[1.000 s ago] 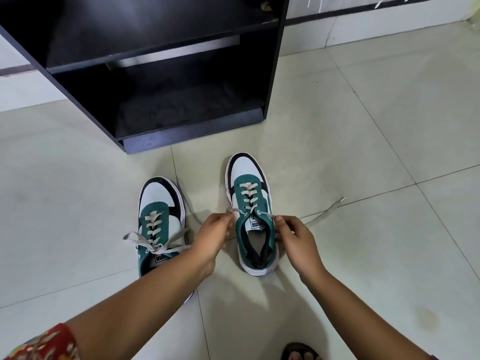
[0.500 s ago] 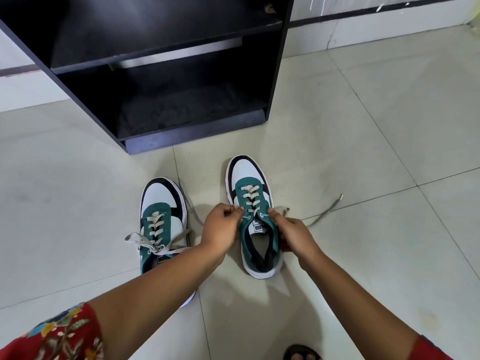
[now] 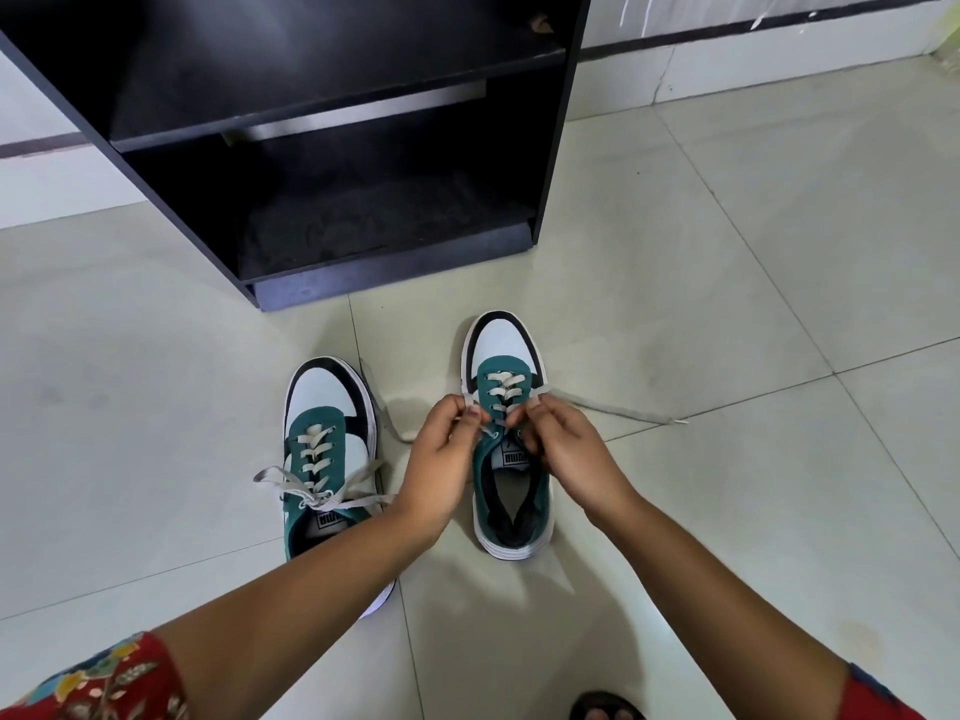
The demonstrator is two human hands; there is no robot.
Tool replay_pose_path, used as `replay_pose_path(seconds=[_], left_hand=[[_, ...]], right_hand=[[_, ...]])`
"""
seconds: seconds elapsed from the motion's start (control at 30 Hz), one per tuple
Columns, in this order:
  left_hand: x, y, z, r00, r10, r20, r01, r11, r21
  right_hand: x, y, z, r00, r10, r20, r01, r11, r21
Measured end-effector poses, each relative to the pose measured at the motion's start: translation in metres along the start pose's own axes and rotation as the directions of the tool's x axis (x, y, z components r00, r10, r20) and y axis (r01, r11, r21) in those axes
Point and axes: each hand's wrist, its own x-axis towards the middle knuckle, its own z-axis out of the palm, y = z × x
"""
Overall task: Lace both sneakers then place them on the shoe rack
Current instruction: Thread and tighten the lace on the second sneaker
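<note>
head view: two green and white sneakers on the floor by the black shoe rack (image 3: 322, 163)
right sneaker (image 3: 506, 439): half laced
left hand (image 3: 441, 459), right hand (image 3: 566, 449): fingers pinched on its lace (image 3: 613, 410)
left sneaker (image 3: 327, 459): laced, ends loose
next: thread the upper holes, pull even

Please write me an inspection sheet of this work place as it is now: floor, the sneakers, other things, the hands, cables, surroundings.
Surface: pale tiled floor, a faint stain near the right forearm.
Job's things: right sneaker and left sneaker stand on the floor, toes toward the black shoe rack; its visible shelves hold no shoes.
Clutter: nothing seen.
Hands: left hand and right hand each pinch the right sneaker's lace.
Cables: nothing seen.
Surroundings: white wall with dark stripe.
</note>
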Motion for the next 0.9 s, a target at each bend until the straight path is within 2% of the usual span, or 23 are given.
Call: replay_pose_path(seconds=[0.03, 0.07, 0.13, 0.17, 0.2, 0.27, 0.33, 0.4, 0.47, 0.53, 0.57, 0.63, 0.7, 0.73, 0.8, 0.83, 0.9], left_hand=[[-0.002, 0.003, -0.002, 0.996, 0.078, 0.049, -0.078, 0.997, 0.003], [-0.005, 0.006, -0.005, 0.982, 0.157, 0.101, -0.159, 0.987, 0.013], [-0.006, 0.007, -0.009, 0.935, 0.287, 0.208, -0.303, 0.952, 0.048], [-0.005, 0.007, -0.012, 0.911, 0.316, 0.266, -0.347, 0.935, 0.077], [-0.004, 0.007, -0.014, 0.885, 0.332, 0.326, -0.390, 0.911, 0.131], [-0.004, 0.009, -0.019, 0.833, 0.344, 0.433, -0.496, 0.811, 0.310], [0.000, 0.010, -0.025, 0.792, 0.378, 0.480, -0.603, 0.613, 0.511], [0.005, 0.011, -0.030, 0.738, 0.454, 0.499, -0.667, 0.387, 0.636], [0.008, 0.012, -0.034, 0.685, 0.508, 0.523, -0.705, 0.278, 0.653], [0.008, 0.015, -0.034, 0.669, 0.526, 0.526, -0.713, 0.253, 0.654], [0.008, 0.017, -0.033, 0.675, 0.525, 0.519, -0.706, 0.254, 0.662], [0.007, 0.021, -0.031, 0.724, 0.495, 0.480, -0.657, 0.285, 0.698], [0.005, 0.027, -0.029, 0.807, 0.452, 0.379, -0.556, 0.368, 0.745], [0.004, 0.027, -0.028, 0.831, 0.447, 0.331, -0.510, 0.374, 0.775], [0.002, 0.030, -0.026, 0.833, 0.468, 0.295, -0.467, 0.310, 0.828], [0.001, 0.033, -0.027, 0.850, 0.439, 0.292, -0.450, 0.315, 0.836], [0.002, 0.037, -0.029, 0.896, 0.307, 0.321, -0.428, 0.408, 0.807]], right_hand=[[-0.002, -0.003, -0.001, 0.996, -0.080, 0.032, 0.084, 0.984, -0.160], [-0.004, -0.005, -0.001, 0.986, -0.134, 0.096, 0.159, 0.923, -0.349], [-0.006, -0.008, 0.000, 0.961, -0.185, 0.207, 0.277, 0.706, -0.652], [-0.007, -0.009, 0.001, 0.946, -0.217, 0.240, 0.324, 0.633, -0.703], [-0.008, -0.009, 0.002, 0.934, -0.243, 0.263, 0.358, 0.608, -0.708], [-0.012, -0.008, 0.001, 0.922, -0.250, 0.296, 0.386, 0.635, -0.669], [-0.016, -0.004, -0.003, 0.921, -0.243, 0.306, 0.386, 0.683, -0.620], [-0.023, 0.000, -0.005, 0.920, -0.296, 0.256, 0.391, 0.686, -0.613], [-0.032, 0.006, -0.002, 0.921, -0.357, 0.156, 0.379, 0.730, -0.569], [-0.040, 0.009, 0.003, 0.940, -0.334, 0.063, 0.327, 0.840, -0.433], [-0.042, 0.011, 0.005, 0.944, -0.327, 0.043, 0.316, 0.862, -0.396], [-0.044, 0.017, 0.006, 0.920, -0.390, 0.042, 0.363, 0.806, -0.468], [-0.042, 0.021, 0.007, 0.903, -0.428, 0.045, 0.378, 0.739, -0.558], [-0.041, 0.022, 0.007, 0.902, -0.431, 0.037, 0.370, 0.725, -0.581], [-0.038, 0.025, 0.009, 0.907, -0.420, -0.002, 0.330, 0.714, -0.617], [-0.038, 0.026, 0.012, 0.908, -0.418, -0.012, 0.315, 0.704, -0.637], [-0.037, 0.027, 0.016, 0.902, -0.432, -0.011, 0.322, 0.688, -0.650]])
